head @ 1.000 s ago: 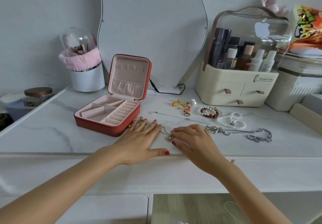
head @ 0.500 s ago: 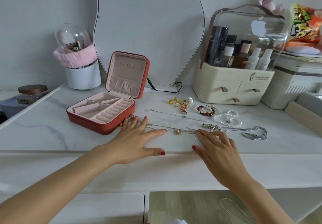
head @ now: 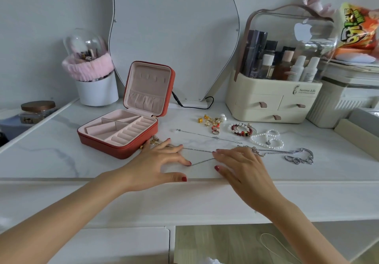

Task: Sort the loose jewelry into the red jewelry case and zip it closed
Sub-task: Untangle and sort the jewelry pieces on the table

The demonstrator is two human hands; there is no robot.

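Observation:
The red jewelry case (head: 96,140) stands open on the white marble table (head: 41,157), lid upright, its pink compartments bare. My left hand (head: 158,161) rests flat beside the case's front corner, fingertips pressing one end of a thin chain necklace (head: 202,161). My right hand (head: 242,163) lies flat at the chain's other end, fingers spread on it. Loose pieces lie behind: gold earrings and rings (head: 212,122), a red bead bracelet (head: 241,129), a pearl strand (head: 266,139), a silver chain (head: 299,157) and a fine silver necklace (head: 207,136).
A cream cosmetics organiser (head: 272,103) stands at the back right, a wavy mirror (head: 174,27) behind the case, a white cup with a pink headband (head: 92,79) at the back left. A black cable (head: 194,105) runs from the mirror base.
My right hand slid left and back onto the thin chain. The left hand's fingers spread wider. The chain now lies stretched in two strands between both hands.

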